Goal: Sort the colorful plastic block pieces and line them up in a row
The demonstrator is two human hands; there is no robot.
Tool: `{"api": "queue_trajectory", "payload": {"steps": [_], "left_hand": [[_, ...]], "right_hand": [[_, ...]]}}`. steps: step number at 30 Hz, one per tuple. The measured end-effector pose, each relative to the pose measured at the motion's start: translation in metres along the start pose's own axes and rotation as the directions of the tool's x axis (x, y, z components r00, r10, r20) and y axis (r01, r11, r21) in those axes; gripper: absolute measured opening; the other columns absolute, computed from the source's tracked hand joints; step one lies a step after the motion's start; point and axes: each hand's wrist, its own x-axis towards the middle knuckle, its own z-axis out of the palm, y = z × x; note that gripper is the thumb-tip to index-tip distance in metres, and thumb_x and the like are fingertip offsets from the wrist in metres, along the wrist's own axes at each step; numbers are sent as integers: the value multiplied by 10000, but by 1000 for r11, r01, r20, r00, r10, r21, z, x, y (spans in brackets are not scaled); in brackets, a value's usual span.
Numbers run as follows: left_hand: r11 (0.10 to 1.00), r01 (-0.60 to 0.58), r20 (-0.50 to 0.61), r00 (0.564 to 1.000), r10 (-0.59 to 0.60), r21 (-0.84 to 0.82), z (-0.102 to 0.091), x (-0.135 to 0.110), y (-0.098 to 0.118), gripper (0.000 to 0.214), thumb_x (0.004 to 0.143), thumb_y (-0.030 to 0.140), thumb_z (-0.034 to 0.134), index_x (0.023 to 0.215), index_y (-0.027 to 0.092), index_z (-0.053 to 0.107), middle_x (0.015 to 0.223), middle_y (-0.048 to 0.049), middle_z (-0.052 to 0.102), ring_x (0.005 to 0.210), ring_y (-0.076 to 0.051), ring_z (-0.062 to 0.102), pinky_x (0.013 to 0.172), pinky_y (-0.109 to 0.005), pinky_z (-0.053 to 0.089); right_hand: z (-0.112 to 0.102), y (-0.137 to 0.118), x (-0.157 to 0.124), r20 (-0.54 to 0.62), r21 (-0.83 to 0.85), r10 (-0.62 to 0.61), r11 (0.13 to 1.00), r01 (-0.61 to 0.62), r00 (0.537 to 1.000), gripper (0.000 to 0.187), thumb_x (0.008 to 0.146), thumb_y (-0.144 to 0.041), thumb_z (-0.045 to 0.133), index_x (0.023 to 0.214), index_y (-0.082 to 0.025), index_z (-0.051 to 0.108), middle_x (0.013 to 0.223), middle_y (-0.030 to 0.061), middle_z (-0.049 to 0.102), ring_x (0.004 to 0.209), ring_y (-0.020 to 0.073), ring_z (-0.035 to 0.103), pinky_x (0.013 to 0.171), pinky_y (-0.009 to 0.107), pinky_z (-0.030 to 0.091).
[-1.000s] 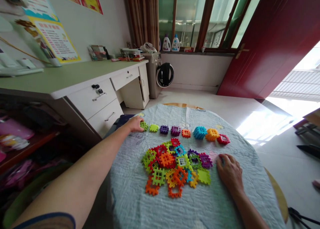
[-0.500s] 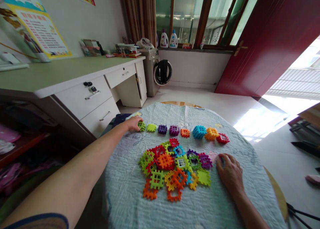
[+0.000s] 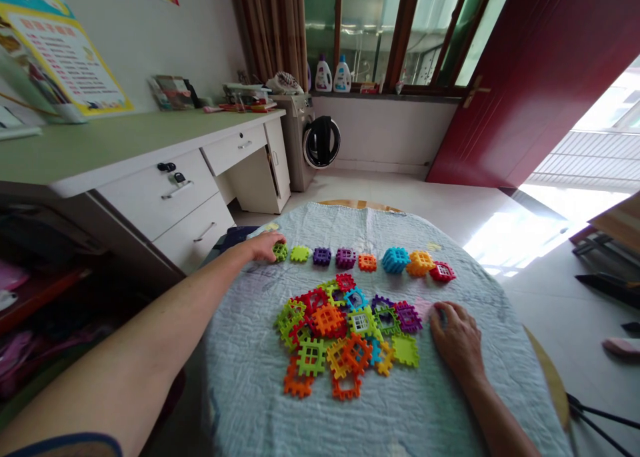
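Observation:
A pale blue quilted cloth [image 3: 250,377] covers a round table. My left hand [image 3: 264,247] reaches across it, fingertips on a green plastic waffle block [image 3: 280,251] at the left end of a row. Further along that row sit several coloured blocks, with a blue stack [image 3: 395,260] and a red block [image 3: 443,272] towards the right. Below the row lies a loose heap of multicoloured blocks [image 3: 330,330]. My right hand [image 3: 457,342] rests on the cloth beside the heap, close to a pale pink block [image 3: 423,307]. Its fingertips partly hide something small and dark.
A green-topped desk with white drawers [image 3: 160,184] stands at the left. Behind it are a front-loading washing machine [image 3: 297,144] and detergent bottles [image 3: 333,76] on a windowsill. A dark red door [image 3: 525,90] stands open at the right, above a sunlit tiled floor [image 3: 525,237].
The view has drifted, so the room and the table slide slightly left and up in the picture. Both hands and the blocks keep their places on the cloth.

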Motion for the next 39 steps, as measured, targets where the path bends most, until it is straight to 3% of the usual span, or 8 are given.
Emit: {"api": "queue_trajectory", "payload": {"steps": [8,18,23,28,31,33,37,39], "left_hand": [[999,14,45,999,-12,-43,12,7,-4,725,465,170,645,1188,200,594,1290,-85,611,1183,-275,563,1024,-308,430],[998,63,16,998,-63,18,16,11,-6,585,475,188,603,1059,204,632,1150,-67,649,1076,-274,611,927,-307,489],[998,61,11,998,-62,28,17,12,-5,537,483,185,614,1019,181,636,1150,-104,647,1079,-297,616,942,-323,487],[995,94,-20,995,-93,20,20,8,-5,763,501,191,653,1252,139,533,1355,-175,560,1264,-341,528,1052,-375,427],[996,90,-152,984,-90,-4,19,-3,0,977,501,187,695,1415,96,363,1493,-227,418,1403,-381,375,1134,-426,342],[998,58,-255,965,-64,-29,17,-17,9,985,543,198,699,1446,94,319,1510,-217,388,1425,-373,336,1167,-436,295],[990,-78,-438,899,19,-117,19,-63,46,689,713,228,598,1377,142,438,1407,-144,485,1349,-289,427,1164,-418,306],[968,-147,-401,915,54,-205,25,-92,70,455,771,207,532,1222,167,574,1257,-107,582,1203,-247,546,1086,-389,400]], "right_hand": [[-2,-1,0,5,-10,-2,1000,2,1000,361,938,-422,395,1087,-210,646,1204,95,641,1087,271,557,955,403,396],[-3,-3,0,12,-8,18,1000,-18,1000,345,938,-411,407,1083,-210,647,1208,87,642,1092,273,557,937,406,399],[-3,-3,-1,-10,5,1,1000,-1,1000,342,936,-404,410,1075,-201,647,1197,92,646,1076,271,563,923,407,407],[-4,-4,0,-10,6,6,1000,-6,1000,333,935,-395,418,1068,-200,653,1191,92,648,1070,268,567,927,409,408],[-4,-4,-1,-7,1,7,1000,-7,1000,334,937,-394,419,1068,-198,655,1194,96,647,1068,271,568,922,413,411],[-4,-4,-1,-7,0,2,1000,-2,1000,334,938,-396,419,1064,-197,656,1195,98,647,1064,272,569,919,416,412],[-4,-3,0,-11,1,-4,1000,4,1000,332,939,-400,423,1059,-198,657,1194,101,647,1067,273,569,916,421,414],[-4,-2,0,-11,2,-9,1000,9,1000,329,939,-397,425,1059,-197,657,1195,102,647,1070,273,569,918,421,414]]}}
